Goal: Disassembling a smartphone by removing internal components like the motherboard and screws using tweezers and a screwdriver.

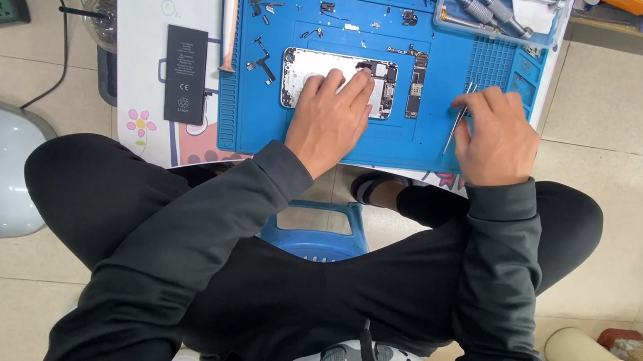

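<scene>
Pressing left hand (330,119) fingers spread on opened phone (338,83) | right hand (497,138) pinching tweezers (456,121), just beside

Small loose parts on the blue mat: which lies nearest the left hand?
The black flex-cable part just left of the opened phone; the other parts lie farther up the mat.

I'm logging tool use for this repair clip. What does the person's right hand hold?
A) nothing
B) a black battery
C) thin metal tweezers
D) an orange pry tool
C: the right hand grips thin metal tweezers over the blue mat, while the black battery lies apart on the table.
</scene>
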